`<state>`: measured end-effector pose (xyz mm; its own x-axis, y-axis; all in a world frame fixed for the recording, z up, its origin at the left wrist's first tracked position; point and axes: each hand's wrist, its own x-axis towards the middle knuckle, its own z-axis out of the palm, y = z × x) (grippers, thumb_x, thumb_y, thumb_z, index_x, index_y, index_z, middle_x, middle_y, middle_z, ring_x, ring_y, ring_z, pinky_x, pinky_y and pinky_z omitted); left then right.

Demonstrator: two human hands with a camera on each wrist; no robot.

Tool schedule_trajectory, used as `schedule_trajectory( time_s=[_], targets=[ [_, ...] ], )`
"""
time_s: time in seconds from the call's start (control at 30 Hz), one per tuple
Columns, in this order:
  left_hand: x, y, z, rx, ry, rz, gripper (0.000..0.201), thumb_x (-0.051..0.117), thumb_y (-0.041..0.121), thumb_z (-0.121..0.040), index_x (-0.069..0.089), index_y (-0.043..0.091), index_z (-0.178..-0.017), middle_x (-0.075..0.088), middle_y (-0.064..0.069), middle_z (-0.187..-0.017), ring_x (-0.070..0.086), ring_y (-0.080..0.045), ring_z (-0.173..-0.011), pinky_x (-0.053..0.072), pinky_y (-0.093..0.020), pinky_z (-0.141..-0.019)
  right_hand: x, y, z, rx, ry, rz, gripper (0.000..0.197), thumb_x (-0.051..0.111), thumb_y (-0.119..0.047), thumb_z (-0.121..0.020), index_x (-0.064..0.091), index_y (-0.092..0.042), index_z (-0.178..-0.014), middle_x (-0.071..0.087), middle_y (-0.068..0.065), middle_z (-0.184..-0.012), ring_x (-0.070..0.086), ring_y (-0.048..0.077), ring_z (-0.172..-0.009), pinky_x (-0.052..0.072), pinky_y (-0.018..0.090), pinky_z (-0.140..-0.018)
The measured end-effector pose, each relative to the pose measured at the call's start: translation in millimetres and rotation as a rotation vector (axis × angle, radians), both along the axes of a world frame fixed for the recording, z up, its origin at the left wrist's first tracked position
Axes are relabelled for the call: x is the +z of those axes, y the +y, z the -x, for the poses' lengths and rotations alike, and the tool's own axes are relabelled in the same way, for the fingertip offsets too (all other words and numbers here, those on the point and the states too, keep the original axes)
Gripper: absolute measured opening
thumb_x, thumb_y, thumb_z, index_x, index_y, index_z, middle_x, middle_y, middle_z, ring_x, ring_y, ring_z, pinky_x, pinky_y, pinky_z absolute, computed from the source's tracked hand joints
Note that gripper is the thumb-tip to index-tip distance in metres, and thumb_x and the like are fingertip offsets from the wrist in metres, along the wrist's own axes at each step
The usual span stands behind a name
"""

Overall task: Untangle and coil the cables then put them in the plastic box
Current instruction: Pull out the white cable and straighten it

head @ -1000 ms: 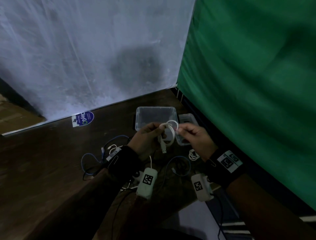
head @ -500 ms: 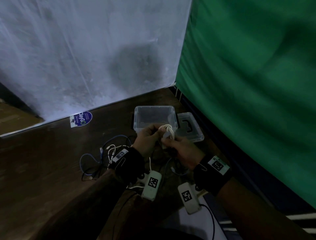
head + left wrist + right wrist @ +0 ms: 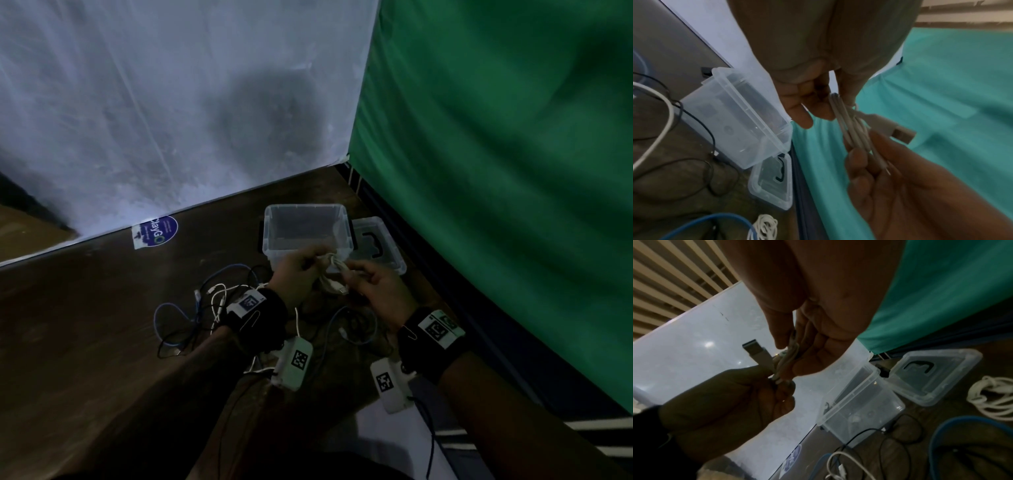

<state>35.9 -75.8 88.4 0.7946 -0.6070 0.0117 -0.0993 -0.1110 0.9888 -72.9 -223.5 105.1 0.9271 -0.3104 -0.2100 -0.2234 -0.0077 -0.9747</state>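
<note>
A white USB cable [image 3: 334,272], folded into a small tight bundle, is held in the air just in front of the clear plastic box [image 3: 274,236]. My left hand [image 3: 303,270] pinches one end of the bundle [image 3: 851,128], and my right hand [image 3: 368,282] grips the other end. The metal USB plug [image 3: 901,134] sticks out sideways from the bundle [image 3: 786,363]. The box [image 3: 851,395] stands open on the dark floor and I see no cable inside it. A tangle of white, black and blue cables [image 3: 209,301] lies on the floor left of my left wrist.
The box's clear lid [image 3: 388,260] lies right of the box, against the green curtain [image 3: 496,171]. A small coiled white cable [image 3: 990,399] and a blue cable [image 3: 356,330] lie on the floor below my hands. A white sheet [image 3: 154,120] hangs behind.
My hands have come together. The open round loop of white cable has been squeezed into a tight bundle, now gripped by both hands, slightly lower.
</note>
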Motion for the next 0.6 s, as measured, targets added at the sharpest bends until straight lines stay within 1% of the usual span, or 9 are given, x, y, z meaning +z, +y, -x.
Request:
schedule_trajectory(
  time_s=[0.13, 0.2, 0.27, 0.33, 0.4, 0.43, 0.47, 0.53, 0.6],
  targets=[
    [-9, -8, -7, 0.011, 0.073, -0.025, 0.019, 0.055, 0.011, -0.096, 0.067, 0.02, -0.107, 0.069, -0.003, -0.092, 0.066, -0.005, -0.073, 0.055, -0.021, -0.067, -4, -13, -2, 0.119, 0.038, -0.023, 0.026, 0.058, -0.01, -0.096, 0.067, -0.029, -0.112, 0.073, 0.005, -0.112, 0.07, 0.019, -0.103, 0.058, 0.034, -0.086],
    [-15, -12, -9, -0.024, 0.145, -0.011, 0.02, 0.054, 0.009, -0.096, 0.066, 0.02, -0.108, 0.069, 0.0, -0.095, 0.068, -0.007, -0.08, 0.055, -0.02, -0.071, -12, -20, -2, 0.127, 0.083, -0.045, 0.03, 0.059, -0.008, -0.095, 0.066, -0.032, -0.111, 0.072, 0.002, -0.113, 0.069, 0.018, -0.105, 0.058, 0.033, -0.086],
    [-23, -16, -10, -0.056, 0.181, -0.034, 0.021, 0.054, 0.009, -0.096, 0.066, 0.022, -0.107, 0.069, 0.001, -0.1, 0.068, -0.01, -0.089, 0.055, -0.021, -0.076, -27, -26, -1, 0.1, 0.127, -0.085, 0.032, 0.061, -0.006, -0.094, 0.067, -0.032, -0.112, 0.072, 0.003, -0.114, 0.068, 0.02, -0.106, 0.058, 0.036, -0.086],
    [-33, -22, -9, -0.073, 0.165, -0.097, 0.021, 0.055, 0.012, -0.096, 0.065, 0.019, -0.113, 0.069, -0.004, -0.105, 0.067, -0.014, -0.093, 0.055, -0.022, -0.078, -43, -30, -1, 0.041, 0.141, -0.103, 0.03, 0.063, -0.003, -0.092, 0.068, -0.03, -0.106, 0.072, 0.003, -0.111, 0.069, 0.022, -0.104, 0.058, 0.035, -0.08],
    [-44, -29, -8, -0.052, 0.153, -0.204, 0.026, 0.057, 0.017, -0.096, 0.062, 0.014, -0.121, 0.068, -0.006, -0.109, 0.065, -0.018, -0.096, 0.054, -0.024, -0.079, -57, -34, 0, -0.075, 0.184, -0.061, 0.022, 0.067, -0.003, -0.088, 0.064, -0.022, -0.099, 0.07, 0.009, -0.107, 0.069, 0.026, -0.099, 0.059, 0.034, -0.07],
    [-52, -29, -10, -0.05, 0.132, -0.279, 0.028, 0.057, 0.02, -0.096, 0.062, 0.013, -0.123, 0.066, -0.005, -0.109, 0.064, -0.019, -0.096, 0.053, -0.027, -0.081, -64, -38, 0, -0.128, 0.224, -0.021, 0.02, 0.07, -0.003, -0.086, 0.06, -0.018, -0.094, 0.068, 0.014, -0.105, 0.069, 0.029, -0.094, 0.059, 0.035, -0.067],
    [-59, -28, -12, -0.074, 0.095, -0.383, 0.028, 0.057, 0.022, -0.096, 0.062, 0.012, -0.122, 0.065, -0.003, -0.108, 0.062, -0.021, -0.097, 0.052, -0.032, -0.084, -74, -44, 2, -0.175, 0.265, 0.035, 0.021, 0.071, -0.003, -0.085, 0.055, -0.016, -0.089, 0.067, 0.018, -0.101, 0.069, 0.032, -0.089, 0.06, 0.039, -0.067],
    [-79, -20, -20, -0.177, 0.024, -0.581, 0.025, 0.056, 0.023, -0.095, 0.064, 0.011, -0.116, 0.064, -0.007, -0.109, 0.061, -0.027, -0.103, 0.05, -0.037, -0.09, -94, -59, 8, -0.246, 0.354, 0.163, 0.022, 0.073, -0.007, -0.082, 0.055, -0.018, -0.081, 0.067, 0.017, -0.094, 0.068, 0.034, -0.086, 0.06, 0.048, -0.074],
    [-97, -10, -24, -0.259, 0.034, -0.73, 0.025, 0.057, 0.02, -0.094, 0.065, 0.007, -0.115, 0.063, -0.013, -0.118, 0.059, -0.031, -0.111, 0.048, -0.037, -0.094, -116, -80, 15, -0.329, 0.441, 0.159, 0.016, 0.072, -0.011, -0.081, 0.059, -0.021, -0.083, 0.068, 0.015, -0.094, 0.067, 0.032, -0.083, 0.059, 0.055, -0.077]
  ],
)
